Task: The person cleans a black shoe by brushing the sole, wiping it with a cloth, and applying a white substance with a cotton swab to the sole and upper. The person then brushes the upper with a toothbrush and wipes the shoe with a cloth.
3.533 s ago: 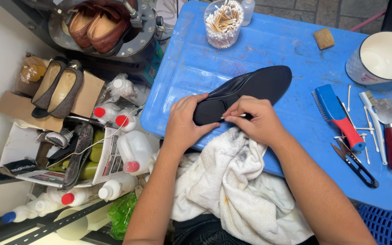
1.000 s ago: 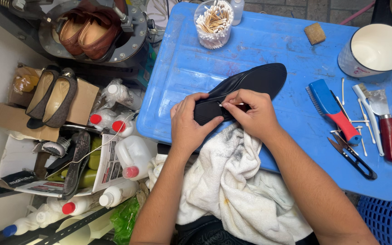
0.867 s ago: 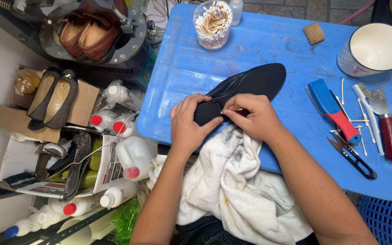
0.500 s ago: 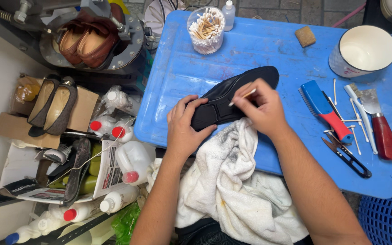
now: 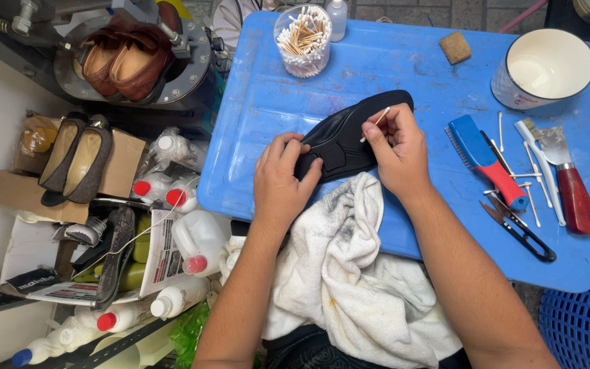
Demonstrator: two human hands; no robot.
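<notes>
- Looking down from the head view, the left hand (image 5: 283,179) grasped the near end of a black shoe (image 5: 349,137) lying mid-frame on the blue table (image 5: 268,102), its long axis running toward the upper right.
- The right hand (image 5: 396,152) pinched a cotton swab (image 5: 375,124) against the shoe's top, with a white cloth (image 5: 349,273) below.

- Setting: shoe-repair or shoe-cleaning workshop.
- Blue worktop (image 5: 418,61) carries brush (image 5: 486,162), scraper (image 5: 568,184), cotton-swab jar (image 5: 303,39).
- Beside it: worn shoes (image 5: 76,160), squeeze bottles (image 5: 179,297).
</notes>
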